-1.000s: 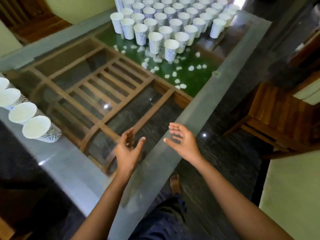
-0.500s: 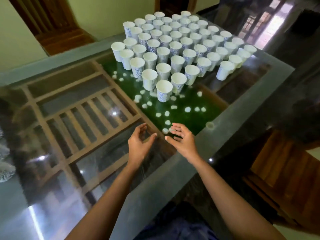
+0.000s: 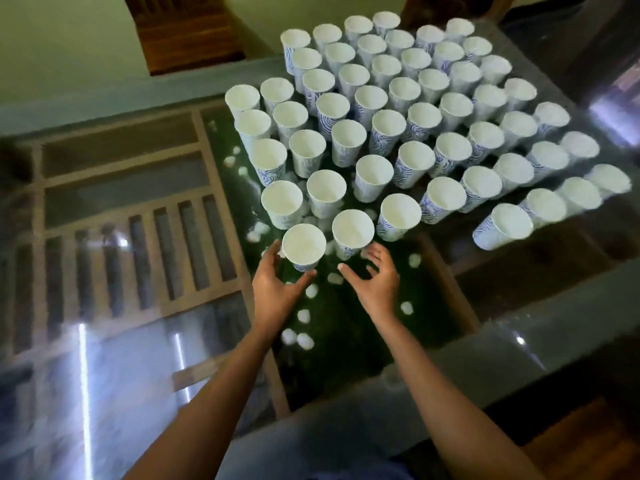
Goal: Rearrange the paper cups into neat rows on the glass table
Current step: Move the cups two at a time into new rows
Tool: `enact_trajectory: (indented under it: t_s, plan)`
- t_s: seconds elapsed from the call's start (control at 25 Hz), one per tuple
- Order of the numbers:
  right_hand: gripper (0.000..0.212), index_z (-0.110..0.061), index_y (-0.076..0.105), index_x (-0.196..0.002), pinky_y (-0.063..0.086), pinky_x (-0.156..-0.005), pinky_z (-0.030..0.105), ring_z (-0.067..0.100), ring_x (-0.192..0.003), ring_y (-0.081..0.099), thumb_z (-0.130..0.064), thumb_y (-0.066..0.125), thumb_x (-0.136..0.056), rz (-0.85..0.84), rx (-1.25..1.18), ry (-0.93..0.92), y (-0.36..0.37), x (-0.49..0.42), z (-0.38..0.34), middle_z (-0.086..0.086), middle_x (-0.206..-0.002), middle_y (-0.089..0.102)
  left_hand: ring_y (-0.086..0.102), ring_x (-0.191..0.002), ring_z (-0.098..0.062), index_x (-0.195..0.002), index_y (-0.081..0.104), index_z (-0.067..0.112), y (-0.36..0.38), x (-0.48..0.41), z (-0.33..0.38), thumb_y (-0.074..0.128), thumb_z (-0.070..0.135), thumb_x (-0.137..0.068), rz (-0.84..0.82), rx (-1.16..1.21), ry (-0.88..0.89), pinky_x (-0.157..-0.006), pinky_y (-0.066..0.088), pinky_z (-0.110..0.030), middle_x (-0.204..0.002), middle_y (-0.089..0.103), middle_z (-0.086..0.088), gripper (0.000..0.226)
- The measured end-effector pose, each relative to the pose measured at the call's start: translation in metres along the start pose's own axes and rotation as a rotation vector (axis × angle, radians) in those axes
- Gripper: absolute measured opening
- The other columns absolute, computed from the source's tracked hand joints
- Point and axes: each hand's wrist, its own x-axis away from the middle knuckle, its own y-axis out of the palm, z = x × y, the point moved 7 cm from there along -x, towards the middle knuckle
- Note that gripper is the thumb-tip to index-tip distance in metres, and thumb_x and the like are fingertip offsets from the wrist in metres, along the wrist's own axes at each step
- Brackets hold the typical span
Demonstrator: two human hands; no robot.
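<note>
The nearest paper cup [image 3: 304,245] is gripped by the left hand [image 3: 277,289] on the glass table [image 3: 450,368]; the right hand [image 3: 379,285] is held open and empty just beside a neighbouring cup [image 3: 352,232]. The space behind is crowded by packed rows of cups [image 3: 415,116], and white pebbles [image 3: 304,317] and wooden slats [image 3: 138,258] are seen beneath the glass.

The paper cups [image 3: 353,233] are matt white inside, with a blue wavy print outside. The glass table [image 3: 114,358] is smooth and glossy, streaked with reflected light at 8 o'clock. Beneath it, the wooden slats [image 3: 145,254] at 9 o'clock look matt brown. The green surface [image 3: 346,327] at 6 o'clock carries soft-looking white tufts [image 3: 304,316].
</note>
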Motion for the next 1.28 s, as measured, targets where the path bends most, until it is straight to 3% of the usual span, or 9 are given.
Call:
enact_trajectory:
  t_s: [0.16, 0.36, 0.48, 0.6, 0.72, 0.88, 0.96, 1.12, 1.28]
  plan:
    - [0.078, -0.007, 0.048, -0.126, 0.047, -0.098, 0.040, 0.021, -0.113, 0.055, -0.023, 0.086, -0.060, -0.025, -0.002, -0.028, 0.005, -0.027, 0.004, 0.011, -0.125, 0.057, 0.048, -0.119, -0.018, -0.129, 0.043, 0.010, 0.019, -0.013, -0.001, 0.083, 0.024, -0.064, 0.060, -0.010, -0.023, -0.100, 0.041, -0.033, -0.130, 0.052, -0.006, 0.077]
    - [0.079, -0.004, 0.049, -0.126, 0.050, -0.091, 0.048, 0.025, -0.116, 0.055, -0.029, 0.085, -0.060, -0.035, -0.016, -0.123, 0.013, -0.039, -0.002, 0.013, -0.125, 0.058, 0.054, -0.109, -0.011, -0.121, 0.048, 0.020, 0.019, -0.014, -0.001, 0.083, 0.028, -0.063, 0.162, 0.039, -0.029, -0.090, 0.046, -0.023, -0.119, 0.058, 0.004, 0.068]
    - [0.079, -0.006, 0.049, -0.124, 0.053, -0.088, 0.046, 0.021, -0.115, 0.055, -0.041, 0.080, -0.061, -0.053, -0.011, -0.194, 0.017, -0.029, -0.010, 0.011, -0.123, 0.058, 0.052, -0.108, -0.005, -0.121, 0.047, 0.025, 0.004, -0.001, -0.007, 0.082, 0.030, -0.063, 0.221, 0.054, -0.038, -0.088, 0.043, -0.016, -0.118, 0.058, 0.008, 0.068]
    - [0.078, -0.003, 0.049, -0.124, 0.055, -0.086, 0.043, 0.018, -0.114, 0.055, -0.039, 0.081, -0.063, -0.089, 0.008, -0.298, 0.026, -0.010, -0.022, 0.006, -0.123, 0.056, 0.053, -0.110, -0.005, -0.120, 0.044, 0.035, -0.019, 0.016, -0.021, 0.082, 0.029, -0.063, 0.271, 0.101, -0.074, -0.092, 0.047, -0.025, -0.117, 0.056, 0.012, 0.069]
    - [0.076, -0.003, 0.047, -0.124, 0.055, -0.083, 0.043, 0.019, -0.113, 0.055, -0.035, 0.082, -0.064, -0.184, 0.041, -0.369, 0.053, 0.017, -0.034, 0.006, -0.122, 0.056, 0.054, -0.110, -0.005, -0.119, 0.044, 0.034, -0.055, 0.036, -0.038, 0.083, 0.024, -0.063, 0.338, 0.134, -0.066, -0.091, 0.049, -0.024, -0.115, 0.057, 0.013, 0.069]
    - [0.074, -0.006, 0.047, -0.125, 0.056, -0.083, 0.037, 0.009, -0.112, 0.053, -0.032, 0.082, -0.065, -0.339, 0.034, -0.416, 0.108, 0.065, -0.054, 0.002, -0.121, 0.055, 0.052, -0.098, 0.015, -0.113, 0.045, 0.039, -0.124, 0.063, -0.064, 0.083, 0.022, -0.062, 0.492, 0.133, -0.087, -0.075, 0.043, -0.002, -0.106, 0.056, 0.025, 0.066]
    - [0.073, -0.005, 0.048, -0.124, 0.055, -0.085, 0.040, 0.010, -0.111, 0.053, -0.024, 0.084, -0.064, -0.390, 0.020, -0.427, 0.140, 0.090, -0.064, 0.003, -0.120, 0.056, 0.051, -0.098, 0.018, -0.113, 0.044, 0.038, -0.162, 0.075, -0.078, 0.083, 0.020, -0.063, 0.556, 0.144, -0.086, -0.073, 0.040, 0.001, -0.104, 0.055, 0.027, 0.066]
    - [0.073, -0.008, 0.049, -0.124, 0.052, -0.087, 0.047, 0.020, -0.112, 0.054, -0.024, 0.084, -0.063, -0.501, 0.057, -0.440, 0.218, 0.147, -0.088, 0.005, -0.121, 0.057, 0.053, -0.099, 0.009, -0.118, 0.048, 0.021, -0.249, 0.091, -0.117, 0.083, 0.017, -0.063, 0.628, 0.185, -0.109, -0.079, 0.041, -0.002, -0.107, 0.056, 0.018, 0.064]
    - [0.072, -0.007, 0.049, -0.123, 0.053, -0.086, 0.040, 0.003, -0.108, 0.049, -0.023, 0.084, -0.062, -0.539, 0.048, -0.447, 0.287, 0.189, -0.109, -0.005, -0.117, 0.054, 0.057, -0.101, -0.003, -0.117, 0.050, 0.016, -0.326, 0.079, -0.150, 0.083, 0.017, -0.063, 0.650, 0.161, -0.126, -0.081, 0.044, -0.006, -0.111, 0.061, 0.002, 0.064]
